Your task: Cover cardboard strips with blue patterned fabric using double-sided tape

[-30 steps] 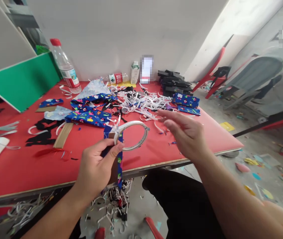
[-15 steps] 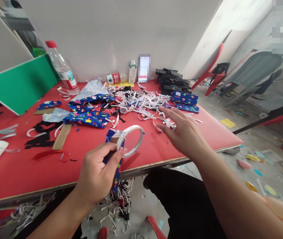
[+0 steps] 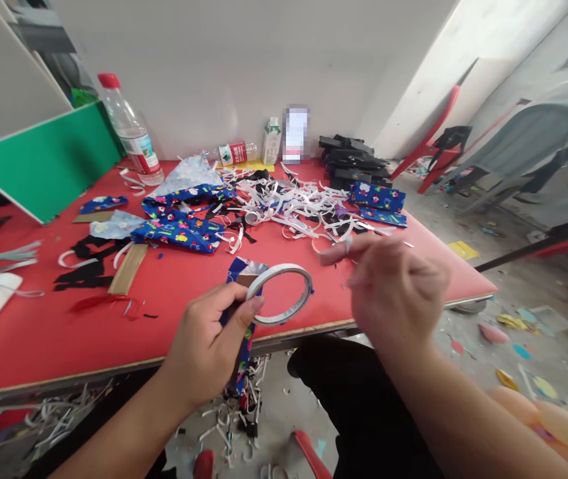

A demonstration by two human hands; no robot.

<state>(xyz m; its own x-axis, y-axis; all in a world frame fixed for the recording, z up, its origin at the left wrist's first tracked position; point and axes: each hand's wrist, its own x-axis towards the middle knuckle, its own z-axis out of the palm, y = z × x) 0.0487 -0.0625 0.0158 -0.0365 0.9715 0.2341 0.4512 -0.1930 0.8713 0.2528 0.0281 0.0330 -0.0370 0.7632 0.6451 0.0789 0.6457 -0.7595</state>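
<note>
One roll of white tape (image 3: 284, 293) sits above the near edge of the red counter (image 3: 39, 332), pinched together with one blue patterned fabric strip (image 3: 242, 313) by the left hand (image 3: 204, 349), whose thumb and fingers are closed on both. The right hand (image 3: 394, 293) hovers just right of the roll, blurred, fingers loosely curled and holding nothing I can make out. Farther back lie a heap of white paper strips (image 3: 294, 206), two plastic bottles (image 3: 129, 133) and one stack of black pieces (image 3: 351, 166).
</note>
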